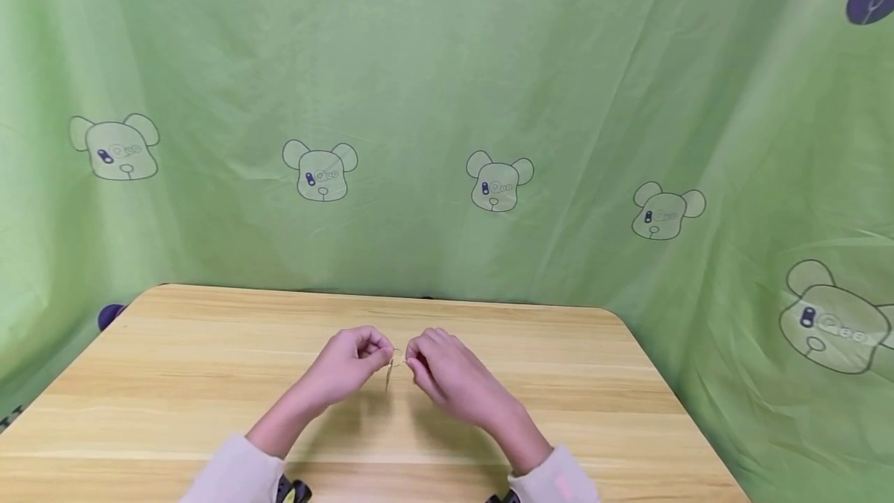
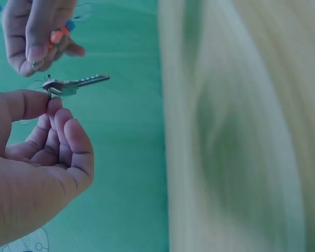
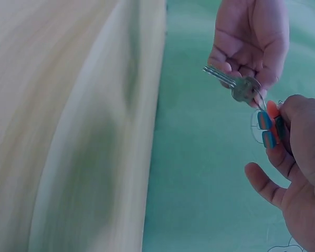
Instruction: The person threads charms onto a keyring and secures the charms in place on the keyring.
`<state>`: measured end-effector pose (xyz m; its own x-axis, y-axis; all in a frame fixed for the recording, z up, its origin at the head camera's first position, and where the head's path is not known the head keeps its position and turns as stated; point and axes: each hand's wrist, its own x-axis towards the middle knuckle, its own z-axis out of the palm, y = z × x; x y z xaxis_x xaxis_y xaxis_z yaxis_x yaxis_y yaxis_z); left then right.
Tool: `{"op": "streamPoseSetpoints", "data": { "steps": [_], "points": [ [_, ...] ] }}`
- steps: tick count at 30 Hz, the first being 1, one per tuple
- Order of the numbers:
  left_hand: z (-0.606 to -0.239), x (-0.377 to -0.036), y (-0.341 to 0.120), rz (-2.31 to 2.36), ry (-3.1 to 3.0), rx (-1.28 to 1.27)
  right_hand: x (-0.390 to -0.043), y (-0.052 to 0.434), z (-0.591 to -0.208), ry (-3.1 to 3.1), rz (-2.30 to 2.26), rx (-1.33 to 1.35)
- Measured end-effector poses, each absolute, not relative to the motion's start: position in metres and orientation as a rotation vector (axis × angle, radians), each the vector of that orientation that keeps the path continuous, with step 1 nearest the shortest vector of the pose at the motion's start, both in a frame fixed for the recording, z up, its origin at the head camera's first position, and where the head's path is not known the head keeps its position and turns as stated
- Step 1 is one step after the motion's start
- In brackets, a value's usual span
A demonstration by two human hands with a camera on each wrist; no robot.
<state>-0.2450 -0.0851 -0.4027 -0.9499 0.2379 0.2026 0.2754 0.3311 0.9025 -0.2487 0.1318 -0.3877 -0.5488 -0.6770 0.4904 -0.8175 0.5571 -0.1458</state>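
Above the wooden table (image 1: 209, 379), 2 hands are held close together. A silver key (image 2: 76, 82) is pinched at its head by the thumb and forefinger of the left hand (image 1: 347, 367) — the other fingers are loosely curled beneath, and the blade juts out sideways. An orange and blue tag (image 3: 268, 126) is gripped in the curled fingers of the right hand (image 1: 447, 375), just beside the key's head. Whether key and tag are joined cannot be told. A green cloth (image 1: 447, 99) printed with bear heads is hung behind the table.
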Motion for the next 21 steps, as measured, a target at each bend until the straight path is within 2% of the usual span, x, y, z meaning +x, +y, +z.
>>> {"op": "streamPoseSetpoints", "data": {
  "steps": [11,21],
  "points": [
    [-0.387,-0.233,-0.073,-1.937,-2.405,-0.351,-0.243,0.13,-0.374,-2.331,0.611,1.183],
    [-0.374,-0.224,-0.073,-1.958,-2.373,-0.339,-0.236,0.133,-0.365,-2.346,0.588,1.157]
  ]
}}
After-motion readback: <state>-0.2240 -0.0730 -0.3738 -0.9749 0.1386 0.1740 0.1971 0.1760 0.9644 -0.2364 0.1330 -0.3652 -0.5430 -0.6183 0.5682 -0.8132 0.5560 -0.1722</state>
